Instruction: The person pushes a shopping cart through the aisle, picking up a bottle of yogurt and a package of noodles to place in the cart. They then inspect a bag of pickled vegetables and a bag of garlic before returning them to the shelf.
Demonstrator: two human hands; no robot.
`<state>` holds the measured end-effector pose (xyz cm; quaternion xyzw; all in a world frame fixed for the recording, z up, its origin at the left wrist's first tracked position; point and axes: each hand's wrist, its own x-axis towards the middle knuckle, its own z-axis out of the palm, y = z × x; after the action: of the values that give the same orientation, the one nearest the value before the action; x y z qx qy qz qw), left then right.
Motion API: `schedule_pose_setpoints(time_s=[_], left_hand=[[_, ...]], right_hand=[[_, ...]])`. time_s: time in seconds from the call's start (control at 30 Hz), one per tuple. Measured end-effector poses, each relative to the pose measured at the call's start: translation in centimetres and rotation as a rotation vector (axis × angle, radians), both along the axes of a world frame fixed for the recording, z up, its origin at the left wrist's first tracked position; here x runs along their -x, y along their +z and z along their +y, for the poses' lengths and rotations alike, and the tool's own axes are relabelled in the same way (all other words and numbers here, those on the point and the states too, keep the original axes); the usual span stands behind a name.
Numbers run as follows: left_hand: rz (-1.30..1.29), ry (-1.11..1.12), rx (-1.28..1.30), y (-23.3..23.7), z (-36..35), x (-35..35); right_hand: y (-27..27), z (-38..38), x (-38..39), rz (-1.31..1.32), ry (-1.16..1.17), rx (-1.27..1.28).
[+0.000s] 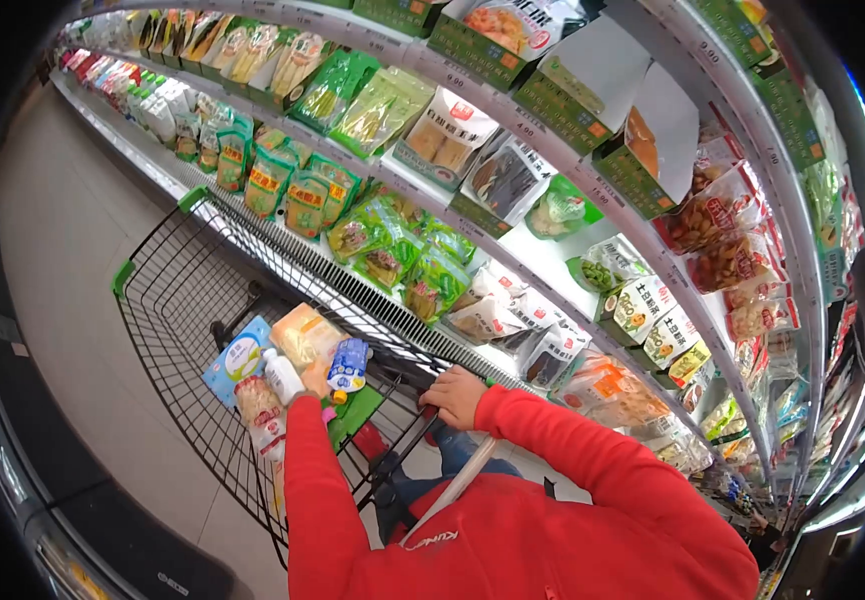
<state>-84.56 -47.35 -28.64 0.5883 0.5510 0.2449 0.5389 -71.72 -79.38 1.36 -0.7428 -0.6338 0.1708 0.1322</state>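
The right hand [456, 397] is closed around the handle [407, 443] of a shopping cart [125, 278]. Inside the cart, the left hand [305, 398] meets a white bottle [281, 372] at its lower end (the sleeve hides most of the fingers, so I cannot tell whether they grip). The bottle lies between a light-blue box [234, 364] and a blue pouch [350, 364], beside stocked shelves [423, 188].

Wire cart [178, 350], light-blue box [234, 360], yellowish pack [303, 335], blue pouch [350, 363] inside
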Motion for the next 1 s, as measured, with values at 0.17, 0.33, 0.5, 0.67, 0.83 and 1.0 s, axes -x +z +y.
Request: schedule_pose_setpoints(time_s=[0.17, 0.33, 0.5, 0.67, 0.83, 1.0], left_hand=[[0.646, -0.69, -0.129, 6.3, -3.5, 3.6], [0.804, -1.017, -0.284, 11.4, -3.3, 3.7], [0.279, -0.49, 0.404, 19.8, -4.0, 4.5], [-0.466, -0.164, 0.734, 29.7, -6.9, 5.6], [-0.83, -0.344, 0.726, 41.3, -10.5, 5.3], [-0.955, -0.617, 0.692, 52.3, -14.8, 3.2]], right_hand=[[0.0, 0.4, -0.1, -0.035, -0.003, -0.052], [-0.6, 0.6, -0.4, -0.051, -0.053, -0.011], [-1.0, 0.7, -0.4, -0.015, -0.084, 0.02], [0.7, 0.9, 0.7, 0.054, -0.098, -0.183], [1.3, 1.3, 4.1, 0.284, -0.055, -0.339], [10.5, 2.4, 4.4, 0.92, -0.345, -0.577]])
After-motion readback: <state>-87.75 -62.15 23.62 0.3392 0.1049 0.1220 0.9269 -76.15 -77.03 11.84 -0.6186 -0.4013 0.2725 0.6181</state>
